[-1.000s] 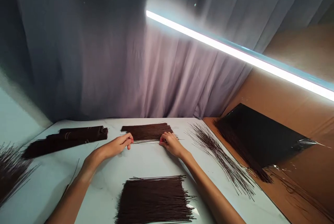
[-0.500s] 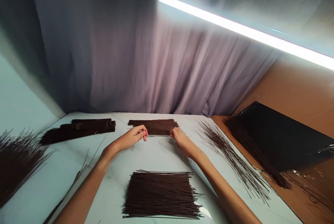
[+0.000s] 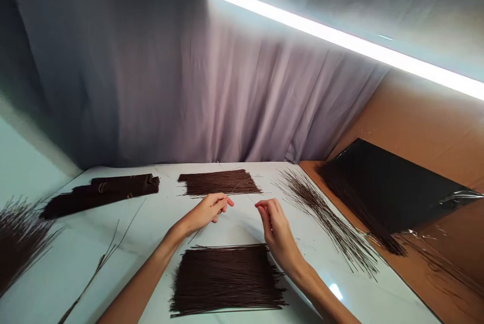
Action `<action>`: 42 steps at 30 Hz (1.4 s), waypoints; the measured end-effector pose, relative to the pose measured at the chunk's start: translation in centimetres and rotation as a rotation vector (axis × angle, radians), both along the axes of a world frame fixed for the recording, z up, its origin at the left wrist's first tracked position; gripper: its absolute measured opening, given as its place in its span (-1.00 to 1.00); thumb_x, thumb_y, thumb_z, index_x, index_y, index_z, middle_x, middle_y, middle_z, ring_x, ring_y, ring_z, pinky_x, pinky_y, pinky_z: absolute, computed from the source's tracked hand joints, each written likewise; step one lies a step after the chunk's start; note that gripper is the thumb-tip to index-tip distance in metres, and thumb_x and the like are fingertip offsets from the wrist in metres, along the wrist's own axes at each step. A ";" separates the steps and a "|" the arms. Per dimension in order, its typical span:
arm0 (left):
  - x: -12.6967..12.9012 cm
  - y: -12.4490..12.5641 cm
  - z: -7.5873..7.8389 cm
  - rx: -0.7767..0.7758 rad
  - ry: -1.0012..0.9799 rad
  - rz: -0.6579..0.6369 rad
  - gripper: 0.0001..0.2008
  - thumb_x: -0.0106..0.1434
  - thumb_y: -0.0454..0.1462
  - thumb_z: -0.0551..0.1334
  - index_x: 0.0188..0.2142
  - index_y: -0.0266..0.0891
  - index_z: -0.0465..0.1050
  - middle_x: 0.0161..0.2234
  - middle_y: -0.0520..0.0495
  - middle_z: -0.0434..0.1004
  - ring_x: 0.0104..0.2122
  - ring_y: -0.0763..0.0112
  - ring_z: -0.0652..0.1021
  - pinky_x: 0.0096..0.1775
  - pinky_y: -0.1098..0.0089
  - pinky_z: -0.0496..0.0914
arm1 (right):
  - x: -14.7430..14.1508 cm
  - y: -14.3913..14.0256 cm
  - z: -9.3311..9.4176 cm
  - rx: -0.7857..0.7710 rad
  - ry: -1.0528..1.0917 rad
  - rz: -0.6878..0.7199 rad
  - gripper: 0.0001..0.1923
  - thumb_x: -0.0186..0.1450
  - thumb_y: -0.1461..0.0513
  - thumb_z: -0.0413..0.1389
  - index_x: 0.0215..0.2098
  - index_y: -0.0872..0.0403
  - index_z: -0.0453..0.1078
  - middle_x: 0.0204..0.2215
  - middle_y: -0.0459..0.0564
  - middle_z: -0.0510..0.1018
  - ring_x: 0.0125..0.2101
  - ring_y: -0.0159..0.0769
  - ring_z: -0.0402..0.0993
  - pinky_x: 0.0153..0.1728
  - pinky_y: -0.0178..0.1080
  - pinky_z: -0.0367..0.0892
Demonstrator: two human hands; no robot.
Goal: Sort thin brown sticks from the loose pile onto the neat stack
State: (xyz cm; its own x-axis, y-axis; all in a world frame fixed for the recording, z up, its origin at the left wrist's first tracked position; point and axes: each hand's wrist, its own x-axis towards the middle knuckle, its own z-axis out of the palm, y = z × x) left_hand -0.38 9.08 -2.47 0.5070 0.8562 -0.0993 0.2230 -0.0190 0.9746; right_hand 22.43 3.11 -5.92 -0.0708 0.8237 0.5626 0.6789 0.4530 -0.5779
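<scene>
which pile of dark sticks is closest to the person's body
The flat pile lying between the two forearms at the near table edge; the other flat pile lies beyond the hands, toward the curtain.

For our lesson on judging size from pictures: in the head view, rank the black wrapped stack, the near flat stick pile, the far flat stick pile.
1. black wrapped stack
2. near flat stick pile, though nearness enlarges it
3. far flat stick pile
</scene>
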 end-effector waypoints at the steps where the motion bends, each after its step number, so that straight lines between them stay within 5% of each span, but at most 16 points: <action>1: 0.3 -0.2 0.1 0.001 -0.012 -0.004 -0.62 0.31 0.01 0.17 -0.22 -0.28 0.49 -0.42 0.12 0.21 -0.57 0.57 0.13 -0.55 0.52 0.03 | -0.3 -0.4 0.1 -0.004 0.001 -0.006 -0.83 0.55 0.24 -0.15 -0.09 0.01 0.27 -0.19 0.03 0.38 -0.23 -0.21 0.44 -0.18 -0.16 0.41; 9: 2.1 -1.2 0.8 0.075 -0.066 0.102 -0.59 0.36 0.11 0.14 -0.20 -0.18 0.44 -0.61 0.23 0.02 -0.62 0.51 0.04 -0.62 0.53 -0.07 | -0.7 -1.7 0.2 -0.035 -0.043 0.004 -0.83 0.55 0.25 -0.17 -0.09 -0.02 0.24 -0.19 0.02 0.40 -0.28 -0.22 0.48 -0.24 -0.15 0.41; 16: 3.1 -0.9 -0.5 0.139 -0.105 0.199 -0.55 0.33 0.09 0.19 -0.44 -0.23 0.43 -0.65 0.14 0.26 -0.65 0.55 0.11 -0.59 0.49 -0.05 | -1.1 -1.9 -0.2 -0.040 -0.057 -0.006 -0.82 0.55 0.23 -0.16 -0.11 -0.05 0.26 -0.25 0.02 0.43 -0.37 -0.21 0.47 -0.33 -0.15 0.40; 27: 3.3 -0.8 -0.9 0.079 -0.228 0.167 -0.54 0.28 0.10 0.25 -0.38 -0.29 0.45 -0.60 0.04 0.45 -0.66 0.60 0.06 -0.59 0.48 -0.04 | -1.4 -2.0 -0.8 -0.075 -0.075 -0.004 -0.80 0.55 0.26 -0.18 -0.11 -0.05 0.26 -0.25 0.00 0.42 -0.34 -0.19 0.49 -0.30 -0.14 0.44; 42: 3.9 -1.1 -0.7 0.111 -0.289 0.168 -0.56 0.32 0.10 0.23 -0.40 -0.24 0.40 -0.61 0.06 0.44 -0.68 0.59 0.07 -0.58 0.45 -0.05 | -0.7 -1.5 -0.4 -0.093 -0.004 0.076 -0.83 0.54 0.23 -0.16 -0.16 -0.04 0.24 -0.26 0.02 0.44 -0.32 -0.17 0.46 -0.33 -0.15 0.37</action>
